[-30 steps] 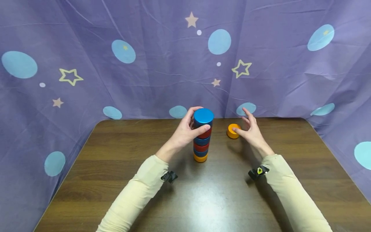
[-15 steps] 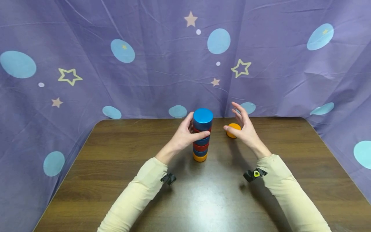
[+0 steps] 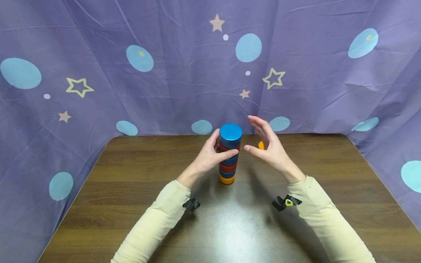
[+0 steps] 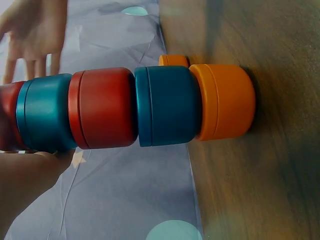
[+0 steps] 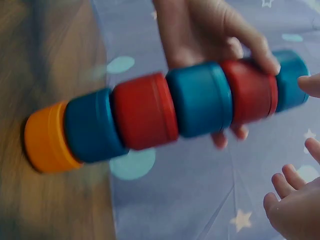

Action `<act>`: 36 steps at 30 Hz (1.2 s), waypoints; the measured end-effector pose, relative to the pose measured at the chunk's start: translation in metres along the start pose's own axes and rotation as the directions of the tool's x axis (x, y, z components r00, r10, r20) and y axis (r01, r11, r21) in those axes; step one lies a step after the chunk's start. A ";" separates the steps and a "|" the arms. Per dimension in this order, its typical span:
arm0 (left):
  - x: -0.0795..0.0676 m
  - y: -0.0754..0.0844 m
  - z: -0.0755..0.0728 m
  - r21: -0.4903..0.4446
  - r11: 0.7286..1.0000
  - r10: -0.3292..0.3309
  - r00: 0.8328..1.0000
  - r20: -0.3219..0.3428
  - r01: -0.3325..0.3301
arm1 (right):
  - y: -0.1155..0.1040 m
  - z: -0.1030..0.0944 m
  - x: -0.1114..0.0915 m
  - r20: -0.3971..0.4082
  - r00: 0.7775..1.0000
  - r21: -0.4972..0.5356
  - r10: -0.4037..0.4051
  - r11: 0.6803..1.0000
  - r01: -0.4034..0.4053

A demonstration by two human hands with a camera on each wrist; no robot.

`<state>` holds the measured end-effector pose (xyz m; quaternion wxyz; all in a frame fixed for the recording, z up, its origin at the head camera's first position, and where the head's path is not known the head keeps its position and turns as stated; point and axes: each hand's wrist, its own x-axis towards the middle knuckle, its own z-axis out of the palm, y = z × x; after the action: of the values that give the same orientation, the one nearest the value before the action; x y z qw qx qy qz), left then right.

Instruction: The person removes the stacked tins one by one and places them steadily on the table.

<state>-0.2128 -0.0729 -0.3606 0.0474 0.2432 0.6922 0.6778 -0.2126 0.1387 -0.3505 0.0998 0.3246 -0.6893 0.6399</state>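
An upright stack of several small round canisters (image 3: 228, 167) stands on the table, orange at the bottom, then blue and red by turns. The topmost canister (image 3: 230, 132) is blue. My left hand (image 3: 208, 157) grips the upper part of the stack at the red canister (image 5: 250, 95) just under the top one, thumb in front and fingers behind. To the right of the stack, my right hand (image 3: 272, 150) holds nothing, its thumb and fingers spread apart towards the stack's top. A loose orange canister (image 3: 261, 145) is mostly hidden behind the right hand; the left wrist view shows it beyond the stack.
The brown wooden table (image 3: 138, 175) has its far edge close to a purple curtain (image 3: 184, 73) printed with stars and dots. A black wrist camera (image 3: 191, 204) sits on the left sleeve and another wrist camera (image 3: 284, 203) on the right.
My right hand has moved left, away from the loose orange canister and nearer the stack. My left hand slid slightly down from the topmost blue canister and still holds the stack.
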 end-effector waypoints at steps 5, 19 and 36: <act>-0.001 0.000 -0.001 0.009 1.000 0.003 1.000 0.002 -0.003 | -0.009 0.010 0.005 0.054 0.998 0.028 -0.044 0.999 0.042; -0.002 -0.002 -0.002 0.027 0.999 0.036 0.999 0.041 -0.037 | -0.015 0.027 0.014 0.084 0.995 -0.024 0.060 0.998 -0.058; -0.001 -0.001 0.000 -0.010 1.000 0.024 0.999 0.041 -0.023 | -0.020 0.028 0.016 0.008 0.996 -0.009 0.085 0.996 -0.084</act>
<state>-0.2119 -0.0736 -0.3617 0.0549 0.2651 0.6850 0.6764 -0.2052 0.1076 -0.3299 0.0712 0.2974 -0.7058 0.6391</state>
